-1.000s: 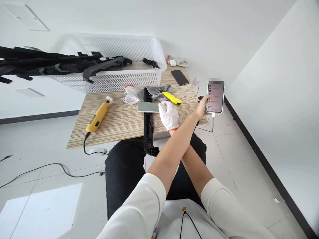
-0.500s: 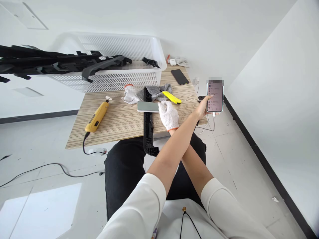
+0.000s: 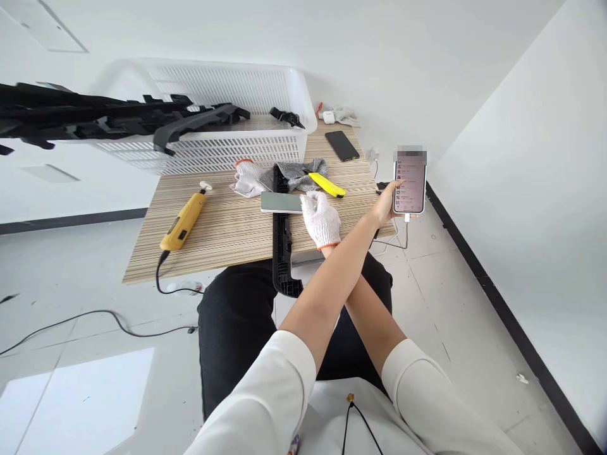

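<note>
In the head view, the phone was seen past the right edge of the tabletop, held by the bare left hand, whose grip was closed round it from the left and below, with the thumb laid on the screen. Its long axis was pointed away from the body, and the cable was plugged in at the near end. The forearms were crossed, the left over the right, so the gloved right hand was placed nearer the slab. The slab was laid crosswise over the black strip, its long axis run left to right, leftward from the right grip; its right end was met by the fingertips, but whether it was clasped cannot be told. Compared with the earlier frames, different rows were shown on the screen, while both hands were kept in place.
</note>
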Motion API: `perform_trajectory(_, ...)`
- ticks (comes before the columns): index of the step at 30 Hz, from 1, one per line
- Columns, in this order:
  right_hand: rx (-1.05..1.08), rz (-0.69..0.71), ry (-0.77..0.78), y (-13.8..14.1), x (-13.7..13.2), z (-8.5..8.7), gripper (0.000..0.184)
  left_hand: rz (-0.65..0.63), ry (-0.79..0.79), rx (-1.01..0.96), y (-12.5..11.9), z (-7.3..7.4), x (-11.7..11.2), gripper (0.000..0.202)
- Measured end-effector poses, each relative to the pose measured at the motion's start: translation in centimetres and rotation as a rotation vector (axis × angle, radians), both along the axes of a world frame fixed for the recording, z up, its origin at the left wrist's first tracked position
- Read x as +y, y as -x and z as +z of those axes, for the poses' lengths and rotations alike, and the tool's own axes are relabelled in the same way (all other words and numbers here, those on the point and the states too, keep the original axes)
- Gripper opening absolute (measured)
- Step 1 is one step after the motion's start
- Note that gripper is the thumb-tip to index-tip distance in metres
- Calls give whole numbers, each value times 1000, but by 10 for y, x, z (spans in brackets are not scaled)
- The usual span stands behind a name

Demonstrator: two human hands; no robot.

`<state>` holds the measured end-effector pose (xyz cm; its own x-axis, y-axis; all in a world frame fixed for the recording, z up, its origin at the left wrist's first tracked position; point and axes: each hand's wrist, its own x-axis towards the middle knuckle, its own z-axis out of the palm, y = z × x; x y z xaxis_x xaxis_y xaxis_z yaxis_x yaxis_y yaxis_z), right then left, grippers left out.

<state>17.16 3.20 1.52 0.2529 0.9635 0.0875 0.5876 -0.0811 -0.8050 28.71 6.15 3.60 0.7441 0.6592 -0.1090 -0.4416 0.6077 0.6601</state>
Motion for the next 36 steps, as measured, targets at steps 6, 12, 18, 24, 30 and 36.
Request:
perform_trajectory(6, 3, 5, -23, 0, 1, -3, 38, -10, -15, -34, 2, 4, -3, 45)
perform_trajectory(12, 13, 7, -3, 0, 2, -2, 37, 63, -16, 79, 2, 9, -8, 33)
perform_trajectory(18, 6, 6, -9, 0, 1, -2, 37, 48, -35, 63, 2, 6, -6, 32)
perform_trajectory(24, 0, 6, 0, 0, 1, -2, 37, 70, 44, 95, 0, 3, -4, 35)
perform_trajectory(30, 1, 2, -17, 1, 1, -3, 36, 46, 55, 80, 0, 3, -3, 32)
perform_trajectory(36, -10, 6, 1, 1, 0, 1, 37, 44, 45, 55, 1, 7, -5, 31)
